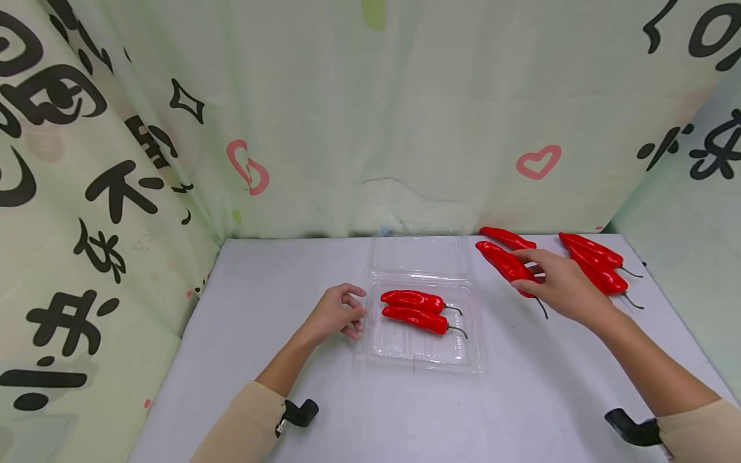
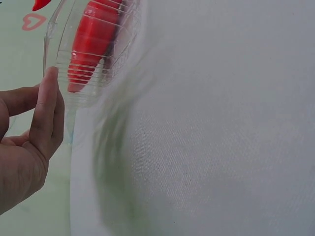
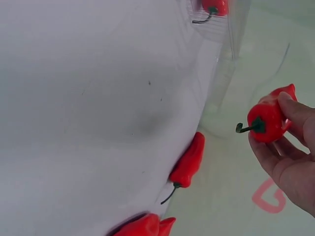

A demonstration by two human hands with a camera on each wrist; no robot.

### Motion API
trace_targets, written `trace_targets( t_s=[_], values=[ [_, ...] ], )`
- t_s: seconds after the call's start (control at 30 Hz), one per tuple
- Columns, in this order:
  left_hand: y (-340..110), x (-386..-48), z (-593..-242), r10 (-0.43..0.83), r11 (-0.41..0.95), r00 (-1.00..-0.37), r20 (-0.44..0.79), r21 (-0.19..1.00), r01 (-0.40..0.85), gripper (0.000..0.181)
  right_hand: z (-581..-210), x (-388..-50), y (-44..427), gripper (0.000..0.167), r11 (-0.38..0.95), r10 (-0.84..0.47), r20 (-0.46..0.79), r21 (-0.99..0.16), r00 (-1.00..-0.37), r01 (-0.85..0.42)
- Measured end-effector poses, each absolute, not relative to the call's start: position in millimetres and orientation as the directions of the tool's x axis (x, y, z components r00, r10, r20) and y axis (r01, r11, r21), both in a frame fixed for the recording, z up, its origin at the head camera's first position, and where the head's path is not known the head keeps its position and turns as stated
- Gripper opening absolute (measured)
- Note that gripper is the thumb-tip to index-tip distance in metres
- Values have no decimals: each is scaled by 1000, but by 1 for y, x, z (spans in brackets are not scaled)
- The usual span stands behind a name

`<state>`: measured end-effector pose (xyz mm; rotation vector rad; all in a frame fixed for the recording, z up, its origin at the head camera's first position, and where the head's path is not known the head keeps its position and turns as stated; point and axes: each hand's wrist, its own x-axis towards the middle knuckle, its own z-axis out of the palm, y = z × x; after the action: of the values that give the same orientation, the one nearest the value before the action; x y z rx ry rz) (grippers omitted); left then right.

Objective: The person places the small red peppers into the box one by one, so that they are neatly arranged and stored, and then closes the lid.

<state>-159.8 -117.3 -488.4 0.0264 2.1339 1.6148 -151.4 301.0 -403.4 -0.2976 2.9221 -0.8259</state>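
Observation:
My right hand (image 1: 558,283) holds a red chili pepper (image 1: 502,260) between thumb and fingers, above the table's right half. In the right wrist view the pepper's green cap and curled stem (image 3: 258,125) face the camera. A clear plastic clamshell box (image 1: 393,352) lies with its lid (image 1: 419,257) folded back. Side by side in its base are two red peppers, an upper one (image 1: 411,299) and a lower one (image 1: 415,319), stems to the right. At the box's left edge is my left hand (image 1: 338,313), its fingers loosely bent. Its fingertips (image 2: 51,73) appear to touch the box wall.
Behind the held pepper another red pepper (image 1: 509,238) lies at the table's back edge. More red peppers (image 1: 596,257) lie together at the back right. A printed curtain (image 1: 405,128) hangs behind the white table (image 1: 278,270) and along its sides.

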Motion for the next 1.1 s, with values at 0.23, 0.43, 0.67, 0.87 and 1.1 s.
trace_targets(
  t_s=[0.23, 0.43, 0.67, 0.87, 1.1],
  values=[
    [-117, -160, -487, 287, 310, -891, -351, 914, -260, 40, -400, -149, 286, 72, 811, -249, -14, -549, -968, -201],
    [-117, -158, -483, 293, 318, -894, -338, 917, -242, 41, -396, -147, 271, 71, 801, -288, 8, -547, -958, -245],
    [-117, -158, -482, 287, 326, -896, -339, 914, -241, 40, -394, -146, 254, 69, 779, -351, 14, -550, -936, -300],
    [-116, -158, -484, 283, 337, -896, -342, 910, -241, 39, -397, -145, 241, 63, 745, -409, 22, -569, -912, -348],
    [-116, -159, -485, 283, 336, -895, -344, 910, -244, 39, -404, -148, 226, 60, 727, -450, 19, -573, -893, -379]
  ],
)
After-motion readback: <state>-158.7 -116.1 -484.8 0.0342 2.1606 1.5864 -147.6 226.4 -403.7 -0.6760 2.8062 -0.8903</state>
